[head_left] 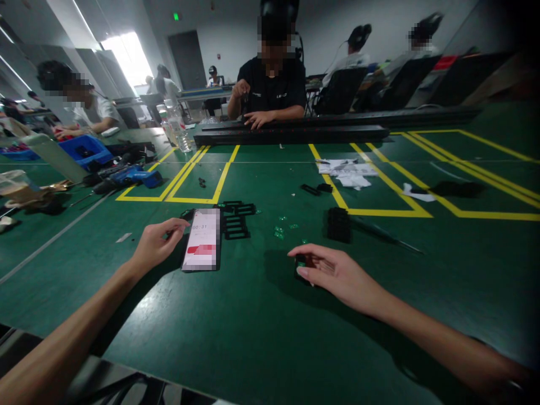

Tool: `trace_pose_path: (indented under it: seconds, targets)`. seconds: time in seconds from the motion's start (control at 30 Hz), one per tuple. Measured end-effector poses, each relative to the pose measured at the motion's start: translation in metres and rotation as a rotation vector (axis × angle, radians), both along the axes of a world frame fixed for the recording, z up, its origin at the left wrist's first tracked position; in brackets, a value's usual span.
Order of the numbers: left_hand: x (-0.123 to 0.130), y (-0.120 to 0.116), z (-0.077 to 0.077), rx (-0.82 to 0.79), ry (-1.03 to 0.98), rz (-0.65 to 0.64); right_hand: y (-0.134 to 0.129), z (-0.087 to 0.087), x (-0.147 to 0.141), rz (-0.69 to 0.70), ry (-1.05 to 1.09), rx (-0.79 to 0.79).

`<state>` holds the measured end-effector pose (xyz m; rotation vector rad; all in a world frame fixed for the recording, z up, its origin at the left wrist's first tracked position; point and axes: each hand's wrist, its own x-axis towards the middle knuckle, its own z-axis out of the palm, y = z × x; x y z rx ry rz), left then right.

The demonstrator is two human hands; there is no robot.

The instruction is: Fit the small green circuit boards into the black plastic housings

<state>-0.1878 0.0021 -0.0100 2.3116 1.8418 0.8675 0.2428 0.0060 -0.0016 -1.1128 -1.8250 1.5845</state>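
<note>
My left hand (158, 244) is at the left edge of a phone (201, 242), its fingers loosely bent and thumb slightly apart. The lit phone screen shows a timer reading 00:31. Beside the phone's right edge lie several black slotted plastic frames (236, 226). My right hand (333, 273) grips a small black part with a green face (300, 263) between thumb and fingers, just above the table. Several small green pieces (279, 232) are scattered beyond it. Past that hand stands a stack of black parts (338, 225), with a screwdriver (388, 235) lying beside it.
Long black bars (291, 135) cross the far side of the green table (236, 337), where a co-worker (272, 84) sits. White papers (348, 170) lie at right. Bottles (179, 129), a blue bin (86, 151) and a blue power tool (130, 177) are at left.
</note>
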Motion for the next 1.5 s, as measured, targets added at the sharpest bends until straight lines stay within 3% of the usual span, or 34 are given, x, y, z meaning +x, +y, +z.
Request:
trace_pose_path:
  seconds: [0.97, 1.07, 1.2, 1.27, 1.37, 1.5]
  targets:
    - [0.000, -0.001, 0.002, 0.015, 0.003, -0.005, 0.000, 0.001, 0.001, 0.002, -0.016, 0.029]
    - [0.000, -0.013, 0.005, 0.046, 0.015, -0.095, 0.000, 0.002, 0.001, 0.004, -0.020, 0.025]
    - [0.005, -0.036, 0.005, 0.178, 0.065, -0.391, 0.000, 0.001, 0.002, 0.007, -0.012, 0.014]
    - [0.010, -0.045, 0.003, 0.170, 0.099, -0.509, 0.000, 0.001, 0.002, 0.003, -0.007, 0.009]
    - [0.017, -0.052, 0.001, 0.120, 0.156, -0.577, -0.001, 0.001, 0.002, 0.000, -0.003, 0.006]
    - [0.020, -0.052, 0.002, 0.115, 0.210, -0.571, -0.002, 0.005, 0.001, 0.005, 0.003, 0.005]
